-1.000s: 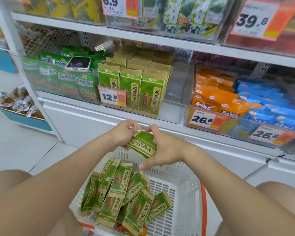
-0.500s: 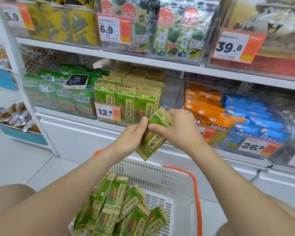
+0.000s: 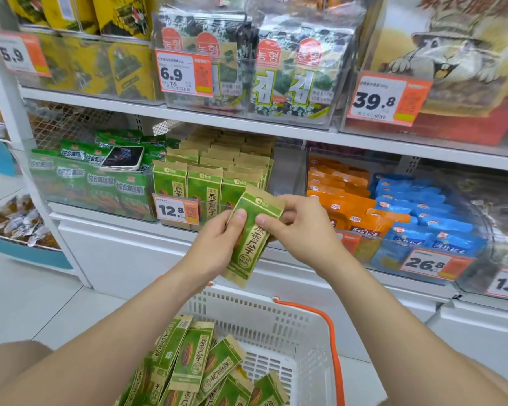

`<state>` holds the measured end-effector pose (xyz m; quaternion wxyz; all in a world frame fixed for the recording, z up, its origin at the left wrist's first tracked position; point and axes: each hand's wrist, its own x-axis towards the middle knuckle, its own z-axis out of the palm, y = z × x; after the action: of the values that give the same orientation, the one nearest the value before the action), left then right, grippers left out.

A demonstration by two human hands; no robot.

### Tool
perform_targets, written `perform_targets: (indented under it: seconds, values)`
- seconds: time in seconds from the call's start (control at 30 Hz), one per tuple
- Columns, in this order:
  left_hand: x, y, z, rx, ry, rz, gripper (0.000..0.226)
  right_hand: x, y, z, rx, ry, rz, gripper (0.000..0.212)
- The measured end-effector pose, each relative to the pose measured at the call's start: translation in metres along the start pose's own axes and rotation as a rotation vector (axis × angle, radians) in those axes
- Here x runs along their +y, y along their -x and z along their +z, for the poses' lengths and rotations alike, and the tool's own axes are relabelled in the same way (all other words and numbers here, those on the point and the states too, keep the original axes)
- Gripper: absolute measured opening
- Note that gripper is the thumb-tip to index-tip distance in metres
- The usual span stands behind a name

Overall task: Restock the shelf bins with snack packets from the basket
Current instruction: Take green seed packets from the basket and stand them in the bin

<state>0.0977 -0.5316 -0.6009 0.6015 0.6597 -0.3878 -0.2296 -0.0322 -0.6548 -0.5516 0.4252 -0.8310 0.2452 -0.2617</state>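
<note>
Head view, near to far. At the bottom edge, a white perforated plastic basket with orange handle holds a loose heap of green-and-tan paper snack packets piled against its left wall; the right half of its floor shows bare mesh.

Above the basket's far rim, both hands hold one green-and-tan packet with a seed picture and black lettering, tilted, top edge leaning right. Left hand: thumb pressed on the packet's front, upper left; the other fingers appear to be curled behind it, though the packet hides them. Right hand: thumb on the front near the upper right edge, fingers wrapped behind. The packet is clear of the basket and just in front of the shelf edge, not yet in any bin.

Behind it on the middle shelf, a clear plastic bin with a 12.8 price tag carries upright rows of the same green packets. The bin's right part, against its right wall, looks unfilled.

Step in hand, as judged: transfer of one packet, squared up between both hands before placing. The next move calls for turning it upright, face forward, lifting it over the bin's front wall and seating it at the right end of the front row.
</note>
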Motion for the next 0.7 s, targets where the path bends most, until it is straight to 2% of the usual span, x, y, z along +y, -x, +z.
perform_targets:
  seconds: [0.07, 0.17, 0.23, 0.3, 0.33, 0.4, 0.47, 0.57, 0.7]
  values:
    - [0.001, -0.002, -0.004, -0.014, -0.228, 0.127, 0.031, -0.004, 0.002, -0.004, -0.086, -0.046, 0.022, 0.047]
    - [0.007, -0.003, -0.004, -0.061, -0.413, 0.257, 0.028, -0.011, 0.002, -0.01, -0.121, 0.183, -0.015, 0.028]
    - [0.014, -0.006, -0.007, -0.084, -0.484, 0.262, 0.037, -0.016, 0.0, -0.016, -0.057, 0.374, -0.063, 0.024]
    - [0.018, -0.013, -0.013, -0.041, -0.598, 0.269, 0.047, -0.02, -0.002, -0.025, 0.108, 0.453, -0.126, 0.023]
    - [0.019, -0.019, -0.017, 0.005, -0.686, 0.288, 0.046, -0.023, -0.002, -0.03, 0.199, 0.439, -0.167, 0.023]
    - [0.016, -0.029, -0.023, 0.073, -0.892, 0.305, 0.029, -0.028, -0.001, -0.037, 0.335, 0.346, -0.244, 0.023]
    - [0.01, -0.034, -0.025, 0.053, -1.075, 0.257, 0.03, -0.029, -0.001, -0.038, 0.388, 0.289, -0.313, 0.027]
    - [0.002, -0.037, -0.023, 0.013, -1.223, 0.253, 0.04, -0.024, -0.006, -0.036, 0.342, 0.304, -0.368, 0.031]
    - [-0.001, -0.043, -0.019, 0.043, -1.312, 0.257, 0.035, -0.015, -0.019, -0.033, 0.258, 0.332, -0.352, 0.033]
